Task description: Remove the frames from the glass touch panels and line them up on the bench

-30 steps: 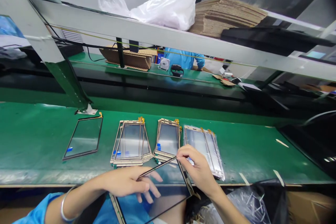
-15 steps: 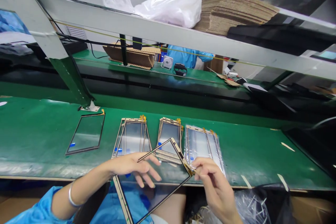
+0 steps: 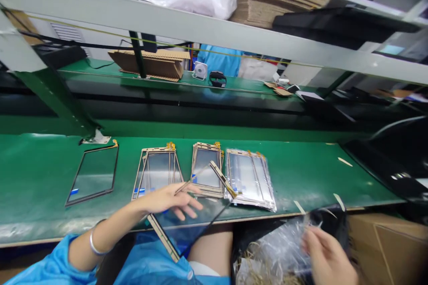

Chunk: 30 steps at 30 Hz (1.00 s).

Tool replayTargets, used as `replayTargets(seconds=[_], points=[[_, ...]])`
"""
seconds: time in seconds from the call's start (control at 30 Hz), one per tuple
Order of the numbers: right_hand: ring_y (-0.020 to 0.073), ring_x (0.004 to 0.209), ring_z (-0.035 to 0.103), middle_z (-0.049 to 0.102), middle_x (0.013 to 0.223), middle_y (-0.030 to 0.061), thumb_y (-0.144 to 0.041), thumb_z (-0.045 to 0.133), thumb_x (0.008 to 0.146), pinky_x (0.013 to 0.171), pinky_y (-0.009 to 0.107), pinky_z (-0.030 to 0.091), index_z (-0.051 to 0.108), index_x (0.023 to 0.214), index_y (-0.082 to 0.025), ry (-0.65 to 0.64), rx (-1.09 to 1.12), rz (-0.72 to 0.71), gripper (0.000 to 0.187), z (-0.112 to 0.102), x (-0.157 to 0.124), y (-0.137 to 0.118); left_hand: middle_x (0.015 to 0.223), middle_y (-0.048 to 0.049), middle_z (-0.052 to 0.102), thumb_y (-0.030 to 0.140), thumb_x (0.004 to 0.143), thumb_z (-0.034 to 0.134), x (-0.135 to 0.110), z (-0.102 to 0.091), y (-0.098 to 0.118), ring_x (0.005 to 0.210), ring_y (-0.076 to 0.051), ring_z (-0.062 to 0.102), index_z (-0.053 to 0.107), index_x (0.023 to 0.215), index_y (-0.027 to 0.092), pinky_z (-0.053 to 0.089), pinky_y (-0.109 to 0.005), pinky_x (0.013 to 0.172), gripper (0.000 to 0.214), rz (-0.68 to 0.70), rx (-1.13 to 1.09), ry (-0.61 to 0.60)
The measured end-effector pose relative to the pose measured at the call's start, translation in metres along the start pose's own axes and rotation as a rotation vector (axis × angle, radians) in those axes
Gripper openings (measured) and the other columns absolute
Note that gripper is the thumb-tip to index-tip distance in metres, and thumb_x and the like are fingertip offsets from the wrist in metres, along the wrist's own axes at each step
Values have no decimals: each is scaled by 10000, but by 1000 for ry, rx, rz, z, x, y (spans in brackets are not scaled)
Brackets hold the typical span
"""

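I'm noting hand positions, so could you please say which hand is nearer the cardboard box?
Right hand: it's close to the cardboard box, slightly left; the left hand, holding a framed glass panel, is farther left.

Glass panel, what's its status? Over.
Left hand holding glass panel by its edge. Right hand apart from it, blurred, near clear plastic. Panel stacks on bench beyond.
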State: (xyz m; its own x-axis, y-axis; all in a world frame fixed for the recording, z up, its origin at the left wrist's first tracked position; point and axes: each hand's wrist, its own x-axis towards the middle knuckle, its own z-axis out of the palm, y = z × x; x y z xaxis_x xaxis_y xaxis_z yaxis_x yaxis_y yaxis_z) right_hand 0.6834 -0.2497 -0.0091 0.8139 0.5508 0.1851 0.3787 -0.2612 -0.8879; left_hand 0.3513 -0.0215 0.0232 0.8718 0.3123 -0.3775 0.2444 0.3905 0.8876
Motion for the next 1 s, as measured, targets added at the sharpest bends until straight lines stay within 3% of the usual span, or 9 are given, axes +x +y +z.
replayTargets(seconds=[0.1, 0.17, 0.27, 0.37, 0.5, 0.63, 0.83, 1.0], points=[[192, 733, 605, 621, 813, 65, -383, 568, 831, 666, 316, 506, 619, 873, -185, -350, 7, -352, 209, 52, -2, -52, 1166, -169, 653, 454, 874, 545, 3, 16, 6, 952, -215, 680, 491, 1193, 181, 528, -263, 702, 423, -58, 174, -176], [157, 728, 569, 577, 799, 32, -272, 529, 874, 669, 277, 481, 595, 904, -201, -590, 23, -546, 102, 75, 3, -87, 1162, -162, 656, 454, 888, 518, 0, 23, 9, 957, -206, 678, 496, 1197, 186, 528, -260, 707, 409, -94, 240, -221], [134, 733, 527, 540, 847, 24, -176, 496, 896, 657, 251, 457, 541, 926, -205, -812, 10, -701, 61, 87, 11, -118, 1156, -146, 663, 443, 902, 494, -8, 28, 13, 966, -201, 673, 499, 1213, 189, 533, -256, 704, 401, -95, 311, -219], [137, 766, 507, 520, 869, 25, -138, 468, 912, 661, 254, 442, 502, 887, -204, -905, -56, -754, 78, 89, 13, -127, 1147, -136, 667, 424, 917, 467, -17, 30, 15, 965, -198, 672, 505, 1228, 188, 534, -253, 695, 392, -68, 375, -194], [136, 771, 491, 504, 845, 18, -114, 443, 924, 661, 259, 428, 474, 856, -202, -954, -116, -803, 115, 89, 13, -128, 1146, -129, 669, 396, 935, 430, -23, 32, 19, 940, -190, 677, 513, 1237, 192, 529, -277, 740, 373, -33, 460, -188], [148, 780, 492, 505, 852, 35, -116, 411, 938, 662, 274, 432, 475, 879, -190, -896, -138, -916, 114, 90, 13, -127, 1114, -110, 686, 387, 937, 423, -25, 34, 24, 943, -197, 676, 525, 1225, 198, 513, -319, 830, 359, 8, 504, -173], [163, 773, 494, 524, 850, 53, -128, 388, 948, 644, 283, 447, 478, 892, -175, -845, -191, -1047, 116, 92, 13, -126, 1123, -105, 683, 396, 938, 416, -26, 35, 27, 951, -197, 672, 527, 1222, 201, 511, -319, 839, 362, 12, 554, -175], [165, 732, 511, 539, 801, 51, -112, 390, 936, 609, 285, 458, 495, 887, -178, -699, -173, -1144, 133, 84, 9, -118, 1162, -152, 656, 459, 912, 460, -18, 29, 18, 965, -210, 670, 474, 1229, 177, 532, -291, 742, 425, -23, 367, -112]])
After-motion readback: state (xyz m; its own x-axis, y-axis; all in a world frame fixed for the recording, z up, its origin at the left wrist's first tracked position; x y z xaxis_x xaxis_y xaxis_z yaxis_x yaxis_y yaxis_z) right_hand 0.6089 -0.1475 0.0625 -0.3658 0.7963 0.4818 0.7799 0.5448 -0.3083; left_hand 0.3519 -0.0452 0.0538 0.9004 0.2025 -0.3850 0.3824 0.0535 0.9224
